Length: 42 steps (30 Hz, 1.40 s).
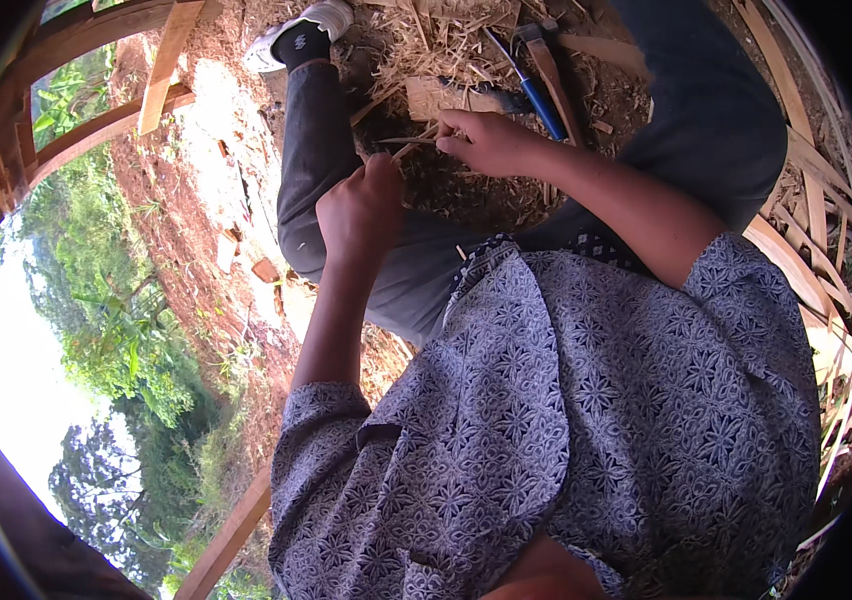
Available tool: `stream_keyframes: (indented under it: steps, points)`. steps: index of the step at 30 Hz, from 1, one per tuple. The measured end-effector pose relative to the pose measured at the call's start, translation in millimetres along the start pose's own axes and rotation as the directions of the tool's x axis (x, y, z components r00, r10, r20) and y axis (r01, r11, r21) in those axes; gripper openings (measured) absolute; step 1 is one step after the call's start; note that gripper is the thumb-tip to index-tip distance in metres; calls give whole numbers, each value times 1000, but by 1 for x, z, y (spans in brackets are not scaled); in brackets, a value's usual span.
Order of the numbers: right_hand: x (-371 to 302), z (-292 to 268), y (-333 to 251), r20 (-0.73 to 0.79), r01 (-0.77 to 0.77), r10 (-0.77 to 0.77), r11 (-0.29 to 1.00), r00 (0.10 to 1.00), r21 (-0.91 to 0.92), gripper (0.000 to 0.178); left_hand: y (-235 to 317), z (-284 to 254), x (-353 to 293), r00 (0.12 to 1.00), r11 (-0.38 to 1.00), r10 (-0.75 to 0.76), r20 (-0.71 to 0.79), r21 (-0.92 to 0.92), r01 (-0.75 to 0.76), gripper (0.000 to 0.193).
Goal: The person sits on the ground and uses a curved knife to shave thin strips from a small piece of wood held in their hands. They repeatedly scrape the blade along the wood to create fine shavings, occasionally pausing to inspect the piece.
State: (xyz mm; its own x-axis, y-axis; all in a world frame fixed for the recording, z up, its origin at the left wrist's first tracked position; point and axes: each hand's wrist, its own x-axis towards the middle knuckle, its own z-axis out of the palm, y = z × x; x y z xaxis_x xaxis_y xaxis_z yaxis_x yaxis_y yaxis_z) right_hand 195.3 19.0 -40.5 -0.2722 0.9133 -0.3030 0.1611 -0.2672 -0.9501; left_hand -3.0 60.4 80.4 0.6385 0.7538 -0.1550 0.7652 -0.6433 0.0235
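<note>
My left hand (361,208) is closed in a fist above my bent leg, and a thin pale wood strip (403,152) sticks out at its thumb side. Across from it, my right hand (496,144) is closed, thumb and fingers pinched at the strip's other end. A narrow greyish sliver also lies between the hands; whether it is a blade or wood I cannot tell. Just beyond the right hand are a blue-handled tool (542,106) with a slim metal shaft and a wooden-handled tool (553,82) with a dark head.
A wood block (446,98) lies on the ground beyond my hands, amid curled shavings (446,50). My legs, in dark trousers (308,150), frame the work spot. Long wood strips (814,190) are piled at the right. Wooden beams (161,75) and a sunlit dirt slope are at the left.
</note>
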Motion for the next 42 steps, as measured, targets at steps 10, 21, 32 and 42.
stream_keyframes:
  steps: [10, 21, 32, 42]
  points:
    - [-11, 5, -18, -56, 79, -80, 997, 995, -23, 25, 4, 1, 2, 1000, 1000, 19, -3, 3, -19, 17]
    - [5, -1, 44, -100, -53, 43, 994, 994, -99, 23, 14, -5, 8, 1000, 999, 30, -8, 31, -30, 17]
    - [3, -1, 18, -59, -48, 45, 998, 997, -50, 27, 5, 0, 2, 999, 998, -41, 33, -39, 42, 15]
    - [16, -8, 88, -154, -48, 5, 959, 988, -278, 26, 8, -7, 10, 998, 999, 4, 60, -43, -2, 12]
